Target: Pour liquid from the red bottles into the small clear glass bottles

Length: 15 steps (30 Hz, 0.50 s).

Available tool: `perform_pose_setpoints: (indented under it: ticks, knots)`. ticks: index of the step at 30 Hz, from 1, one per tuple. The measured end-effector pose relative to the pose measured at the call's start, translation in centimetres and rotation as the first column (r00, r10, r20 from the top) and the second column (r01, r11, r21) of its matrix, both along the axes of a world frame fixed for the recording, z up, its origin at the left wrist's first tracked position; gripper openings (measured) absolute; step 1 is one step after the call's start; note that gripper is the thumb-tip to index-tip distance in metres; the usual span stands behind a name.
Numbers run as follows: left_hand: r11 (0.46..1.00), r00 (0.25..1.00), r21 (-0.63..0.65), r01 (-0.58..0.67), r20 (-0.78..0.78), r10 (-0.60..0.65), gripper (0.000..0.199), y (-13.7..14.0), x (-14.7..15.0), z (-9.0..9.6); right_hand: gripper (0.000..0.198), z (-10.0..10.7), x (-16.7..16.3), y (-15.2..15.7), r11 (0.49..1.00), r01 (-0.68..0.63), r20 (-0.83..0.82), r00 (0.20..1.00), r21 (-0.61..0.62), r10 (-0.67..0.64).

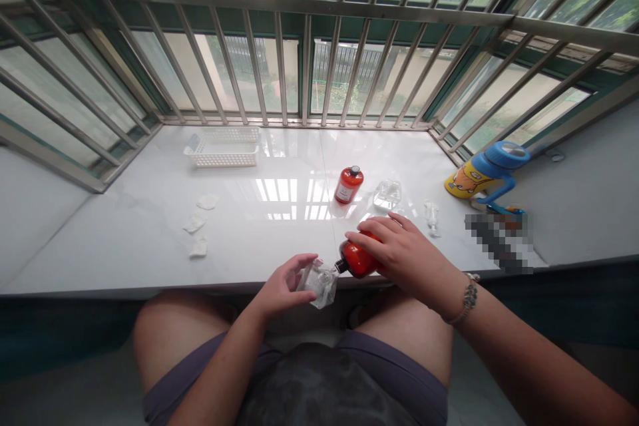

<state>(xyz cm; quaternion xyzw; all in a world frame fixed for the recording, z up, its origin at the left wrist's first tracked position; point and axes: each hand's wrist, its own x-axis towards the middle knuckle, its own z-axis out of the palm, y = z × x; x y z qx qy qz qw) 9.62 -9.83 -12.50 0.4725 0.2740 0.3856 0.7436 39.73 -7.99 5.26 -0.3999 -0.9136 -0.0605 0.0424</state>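
Note:
My left hand [285, 287] grips a small clear faceted bottle [320, 285] at the front edge of the white ledge, tilted toward the right. In my right hand [397, 246] a red bottle [357, 257] lies tipped on its side, its uncapped black neck close to the clear bottle's mouth. Whether liquid runs between them is too small to tell. Beyond my hands a second red bottle [349, 185] with a black cap and a pale label stands upright. Beside it rests a clear glass-like container [387, 194].
A white perforated basket [222, 148] sits at the back left. Several crumpled white pieces [198, 247] lie at left. On the right are a small clear plastic piece [432, 218], a blue and yellow handled flask [482, 173] and a blurred dark object [499, 243]. Metal bars [309, 6] line the window.

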Motion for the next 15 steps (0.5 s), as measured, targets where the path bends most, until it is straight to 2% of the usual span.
perform_pose_setpoints:
  ticks: [15]
  knots:
    - [1.000,1.000,-0.010,-0.007,0.008,0.007,0.080,0.01,0.07,-0.14,0.054,-0.35,0.26,0.17,1.000,0.002,-0.005,1.000,0.005,-0.002]
